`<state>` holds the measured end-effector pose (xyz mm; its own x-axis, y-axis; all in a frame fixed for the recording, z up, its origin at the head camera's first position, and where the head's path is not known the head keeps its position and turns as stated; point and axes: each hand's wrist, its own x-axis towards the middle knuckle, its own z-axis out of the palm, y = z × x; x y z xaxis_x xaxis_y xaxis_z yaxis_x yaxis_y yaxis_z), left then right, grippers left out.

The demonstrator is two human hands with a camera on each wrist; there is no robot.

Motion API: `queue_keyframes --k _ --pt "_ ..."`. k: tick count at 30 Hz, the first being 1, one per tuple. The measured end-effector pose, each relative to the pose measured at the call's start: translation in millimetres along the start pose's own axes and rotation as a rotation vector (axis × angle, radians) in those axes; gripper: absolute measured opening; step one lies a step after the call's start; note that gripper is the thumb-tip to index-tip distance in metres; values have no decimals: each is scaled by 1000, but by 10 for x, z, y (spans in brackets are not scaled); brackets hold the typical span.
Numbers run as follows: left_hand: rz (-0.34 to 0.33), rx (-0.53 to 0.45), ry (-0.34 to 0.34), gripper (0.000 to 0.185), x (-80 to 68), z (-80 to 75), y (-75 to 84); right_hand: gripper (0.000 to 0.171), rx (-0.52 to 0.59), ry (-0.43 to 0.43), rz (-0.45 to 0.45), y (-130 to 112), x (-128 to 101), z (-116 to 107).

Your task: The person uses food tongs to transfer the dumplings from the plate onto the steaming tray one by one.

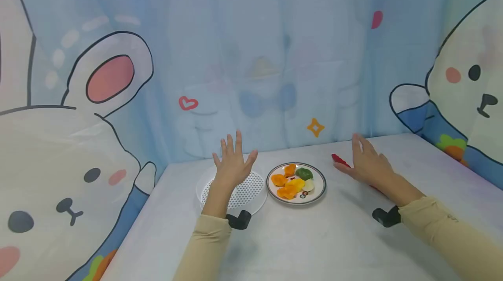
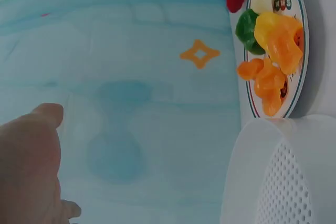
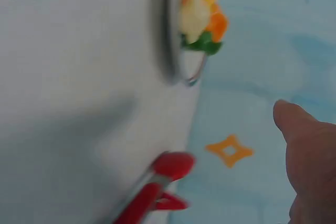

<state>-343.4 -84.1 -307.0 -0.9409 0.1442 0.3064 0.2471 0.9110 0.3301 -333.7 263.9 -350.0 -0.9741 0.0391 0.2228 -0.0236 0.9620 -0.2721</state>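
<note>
My left hand (image 1: 232, 169) hovers over a white perforated basket (image 1: 247, 191), its fingers spread and holding nothing. To the right of the basket stands a round plate (image 1: 321, 188) with a dark rim. Several pepper-like pieces lie on it: orange ones (image 1: 279, 180), yellow (image 1: 295, 184), a green one (image 1: 304, 173) and a pale one (image 1: 308, 185). Right of the plate, red-tipped tongs (image 3: 173, 165) lie on the table, partly hidden in the head view by my right hand (image 1: 369, 165). That hand is held above them with fingers extended, gripping nothing.
A white cloth covers the table (image 1: 298, 241). Behind it hangs a blue curtain (image 1: 220, 53) printed with cartoon animals, and more of it runs along both sides. A black wrist mount (image 1: 239, 220) sits on the left wrist, another (image 1: 387, 216) on the right.
</note>
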Motion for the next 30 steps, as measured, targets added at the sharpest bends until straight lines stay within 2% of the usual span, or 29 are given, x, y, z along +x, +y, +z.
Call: queue_keyframes --k 3,5,7,9,13,17,20,24,28,30 --pt "29 -77 66 78 -8 -6 -139 120 34 -44 58 248 -53 162" --pt "23 -118 100 77 -20 -8 -248 123 44 -82 93 365 -86 240" --pt "-6 -155 119 77 -41 -3 -365 129 52 -133 123 452 -104 301" --pt "-52 -167 111 78 -59 18 -482 135 62 -177 135 516 -117 349" --pt "-144 -177 31 82 -73 100 -698 137 84 -196 153 590 -135 414" --pt "-177 -200 -73 85 -74 204 -890 133 96 -194 222 632 -140 466" --pt "-168 -246 -152 89 -77 277 -996 131 83 -219 269 668 -127 478" --pt "-125 -337 -235 96 -88 344 -1080 125 25 -235 267 704 -65 457" --pt "-94 -377 -323 105 -109 341 -1111 121 -22 -269 288 705 42 394" --pt "-90 -358 -356 108 -126 288 -1131 121 -12 -301 311 678 106 355"
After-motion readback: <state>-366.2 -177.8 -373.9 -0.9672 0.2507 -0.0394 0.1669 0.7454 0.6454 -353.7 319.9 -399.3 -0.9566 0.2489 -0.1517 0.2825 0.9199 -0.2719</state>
